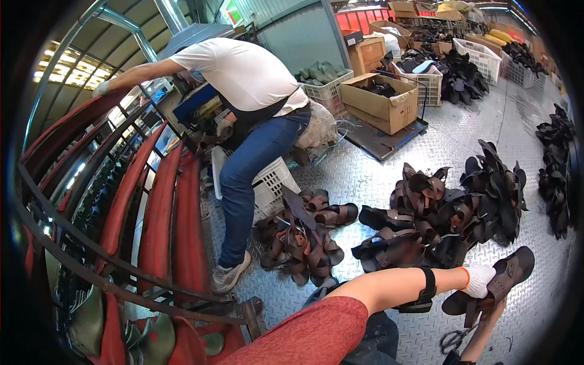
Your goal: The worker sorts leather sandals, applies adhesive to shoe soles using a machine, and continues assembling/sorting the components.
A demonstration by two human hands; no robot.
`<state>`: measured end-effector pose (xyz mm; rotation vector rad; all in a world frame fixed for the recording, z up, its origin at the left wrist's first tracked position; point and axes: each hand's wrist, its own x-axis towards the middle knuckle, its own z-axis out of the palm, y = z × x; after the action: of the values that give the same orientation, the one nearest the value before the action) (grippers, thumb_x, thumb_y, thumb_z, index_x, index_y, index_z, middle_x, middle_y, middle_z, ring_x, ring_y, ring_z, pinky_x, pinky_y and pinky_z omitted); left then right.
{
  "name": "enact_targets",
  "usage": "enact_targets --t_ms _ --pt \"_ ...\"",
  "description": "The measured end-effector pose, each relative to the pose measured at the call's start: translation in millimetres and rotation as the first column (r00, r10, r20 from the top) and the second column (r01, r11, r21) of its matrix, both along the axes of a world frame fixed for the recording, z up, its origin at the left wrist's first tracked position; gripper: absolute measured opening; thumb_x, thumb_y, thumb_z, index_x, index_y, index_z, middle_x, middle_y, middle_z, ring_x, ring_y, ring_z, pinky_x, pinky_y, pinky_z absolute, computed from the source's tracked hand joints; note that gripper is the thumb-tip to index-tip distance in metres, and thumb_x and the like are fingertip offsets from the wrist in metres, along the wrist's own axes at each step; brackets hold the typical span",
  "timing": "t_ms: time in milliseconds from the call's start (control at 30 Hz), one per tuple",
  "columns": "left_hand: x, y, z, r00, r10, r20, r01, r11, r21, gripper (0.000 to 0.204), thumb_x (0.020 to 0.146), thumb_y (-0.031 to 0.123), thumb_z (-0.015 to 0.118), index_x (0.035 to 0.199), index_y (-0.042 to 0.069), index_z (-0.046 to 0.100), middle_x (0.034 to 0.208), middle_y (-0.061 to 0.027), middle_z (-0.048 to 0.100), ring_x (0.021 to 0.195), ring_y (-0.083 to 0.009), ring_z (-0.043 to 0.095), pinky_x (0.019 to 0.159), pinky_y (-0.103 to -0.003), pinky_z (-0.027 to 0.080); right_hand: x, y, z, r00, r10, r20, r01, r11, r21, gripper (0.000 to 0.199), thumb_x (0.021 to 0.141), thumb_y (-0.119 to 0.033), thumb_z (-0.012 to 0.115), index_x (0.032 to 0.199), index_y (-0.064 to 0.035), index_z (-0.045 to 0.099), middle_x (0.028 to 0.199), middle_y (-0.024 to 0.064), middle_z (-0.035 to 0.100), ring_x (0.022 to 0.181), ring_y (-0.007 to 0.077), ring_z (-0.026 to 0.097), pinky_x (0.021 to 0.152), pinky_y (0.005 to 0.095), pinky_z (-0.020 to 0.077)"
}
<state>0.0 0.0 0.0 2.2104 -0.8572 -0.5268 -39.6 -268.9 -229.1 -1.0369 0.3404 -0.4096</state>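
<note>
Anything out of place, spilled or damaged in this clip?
One thing looks a little odd: what appear to be dark scissors lie loose on the metal floor, near the sandal in the gloved left hand, where a tool could get trodden on. No spill or damage stands out.

Wall sign (231, 12): coloured, any wording too small to read
Cardboard box (370, 111): no readable print
Sandal (513, 268): no readable lettering

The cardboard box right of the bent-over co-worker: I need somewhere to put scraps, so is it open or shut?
Open: the cardboard box has its top uncovered, and dark items show inside.
</note>
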Motion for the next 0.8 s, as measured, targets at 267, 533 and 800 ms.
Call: enact_targets --t_ms 267,533,800 --pt "5.1 -4.0 0.7 1.000 -0.002 -0.018 0.002 1.000 -0.014 0.041 0.072 0.020 0.065 0.102 -0.005 0.056 0.101 -0.0291 0.063 0.098 -0.0430 0.061 0.083 -0.044 0.049 3.6 2.5 16.8 0.999 0.006 -0.046 -0.007 1.000 -0.019 0.040 0.095 -0.027 0.052 0.128 -0.0062 0.047 0.095 0.0087 0.067 0.065 0.0178 0.067 0.050 0.0273 0.0554" --pt "3.4 -9.4 -4.9 0.999 0.034 -0.002 -0.034 0.998 -0.060 0.041 0.072 0.022 0.065 0.102 -0.005 0.056 0.100 -0.0289 0.063 0.098 -0.0434 0.061 0.084 -0.044 0.049 0.5 -2.2 16.6 0.996 0.080 -0.034 -0.082 0.995 -0.063 0.037 0.097 -0.026 0.050 0.129 -0.0066 0.047 0.097 0.0061 0.066 0.068 0.0168 0.066 0.056 0.0279 0.0563" --pt "-9.5 -6.0 -1.1 0.998 0.069 0.006 -0.068 0.997 -0.039 0.043 0.072 0.029 0.068 0.098 -0.005 0.060 0.098 -0.0281 0.064 0.095 -0.0422 0.062 0.083 -0.044 0.050 -20.7 -14.5 3.2 0.973 0.229 -0.016 -0.229 0.973 0.005 0.045 0.093 -0.023 0.057 0.131 -0.0024 0.045 0.123 0.0143 0.057 0.102 0.0280 0.063 0.080 0.0387 0.0571"
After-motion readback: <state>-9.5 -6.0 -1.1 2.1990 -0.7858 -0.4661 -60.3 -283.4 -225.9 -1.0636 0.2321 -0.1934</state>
